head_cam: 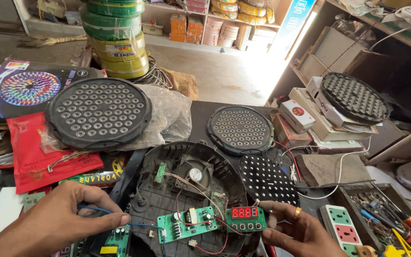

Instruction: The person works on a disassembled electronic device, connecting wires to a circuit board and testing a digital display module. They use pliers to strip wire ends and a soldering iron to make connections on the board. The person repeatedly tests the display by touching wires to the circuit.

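Cluttered repair bench: right hand point(293, 231) pinches display board point(247, 218), digits lit; left hand point(60, 216) pinches blue wire point(96, 209). Both sit at near edge of opened black housing point(167, 195); fan point(193, 175) inside, green power board point(186, 223) loose, lens covers point(98, 113) off behind.

Housing point(186, 190), centre: open shell, fan point(193, 175) in the middle; bare room only on its ribbed floor at 9 o'clock of the fan.
6 o'clock: green board point(186, 224) and display board point(247, 219) lie across the rim, loose red wires point(215, 238) between them.
Left hand point(58, 221), 8 o'clock: blocks the near-left approach, blue wire point(93, 208) under its fingers.
Right hand point(296, 233), 5 o'clock: blocks the near-right approach.
10 o'clock: large lens plate point(98, 113) on plastic bag point(170, 114).
1 o'clock: small lens plate point(239, 129); LED board point(267, 181) just beside the housing at 3 o'clock.
12 o'clock: bare floor point(220, 71) past the table.
4 o'clock: power strip point(341, 228), tool tray point(386, 214).
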